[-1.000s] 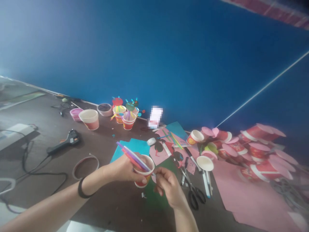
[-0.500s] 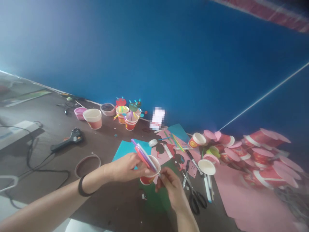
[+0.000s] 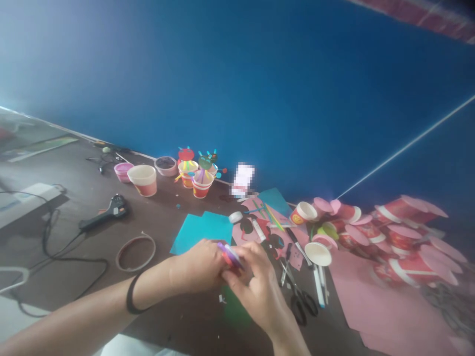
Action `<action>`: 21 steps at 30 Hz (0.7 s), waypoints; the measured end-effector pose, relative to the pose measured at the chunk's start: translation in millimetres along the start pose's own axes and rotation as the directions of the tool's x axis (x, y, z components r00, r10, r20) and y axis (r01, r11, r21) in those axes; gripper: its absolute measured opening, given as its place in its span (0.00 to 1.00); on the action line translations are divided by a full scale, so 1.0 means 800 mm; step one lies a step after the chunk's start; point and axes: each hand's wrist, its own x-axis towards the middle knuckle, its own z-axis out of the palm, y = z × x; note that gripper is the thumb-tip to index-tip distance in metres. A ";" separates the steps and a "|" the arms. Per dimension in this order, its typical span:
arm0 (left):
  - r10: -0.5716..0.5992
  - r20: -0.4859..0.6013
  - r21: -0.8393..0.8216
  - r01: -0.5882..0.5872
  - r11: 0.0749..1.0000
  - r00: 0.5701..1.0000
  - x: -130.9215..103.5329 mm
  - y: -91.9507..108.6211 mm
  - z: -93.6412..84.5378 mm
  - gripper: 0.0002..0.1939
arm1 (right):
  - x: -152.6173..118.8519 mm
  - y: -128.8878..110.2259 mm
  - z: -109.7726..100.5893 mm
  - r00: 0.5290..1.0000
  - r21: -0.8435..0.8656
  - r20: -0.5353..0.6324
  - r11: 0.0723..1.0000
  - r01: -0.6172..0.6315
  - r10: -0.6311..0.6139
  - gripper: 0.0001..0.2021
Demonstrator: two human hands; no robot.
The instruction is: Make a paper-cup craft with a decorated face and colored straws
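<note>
In the middle of the table, my two hands are together. My left hand point(image 3: 202, 267) is closed around a red and white paper cup, now almost entirely hidden by the hands. Purple, white and red strips point(image 3: 230, 255) show between the hands, foreshortened. My right hand point(image 3: 258, 282) closes its fingers and thumb about the strips from the right; its exact hold is partly hidden. Beneath the hands lies green paper point(image 3: 235, 309), and blue paper point(image 3: 202, 232) is just behind. Scissors point(image 3: 302, 301) with black handles lie right of my right hand.
Left are a hot glue gun point(image 3: 106, 215) with a cord, and a tape ring point(image 3: 136, 253). At the back stand a paper cup point(image 3: 143, 181) and decorated cups point(image 3: 202, 184). Right are pink sheets point(image 3: 374, 301), markers point(image 3: 318, 287) and several red cups with pink discs point(image 3: 403, 240).
The cup and strips have turned and dropped behind my fingers. My right hand has moved up and left, from the cup's right side to the strips. My left hand has shifted slightly down.
</note>
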 end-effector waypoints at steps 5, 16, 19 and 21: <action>0.036 -0.057 -0.100 -0.042 0.994 0.998 -0.005 -0.002 0.008 0.20 | 0.000 0.006 0.010 0.992 0.080 -0.128 0.997 0.000 0.010 0.05; 0.108 -0.469 -0.286 -0.267 0.920 0.876 -0.018 -0.021 0.037 0.45 | -0.012 0.022 0.009 0.956 0.226 -0.268 0.972 -0.060 0.121 0.03; 0.005 -0.512 -0.454 -0.275 0.847 0.859 -0.015 -0.022 0.047 0.46 | -0.009 0.018 0.007 0.966 0.180 -0.255 0.984 0.013 0.034 0.02; -0.053 -0.482 -0.567 -0.265 0.780 0.875 -0.016 -0.024 0.055 0.46 | -0.007 0.015 0.003 0.979 0.112 -0.196 0.990 0.086 -0.063 0.05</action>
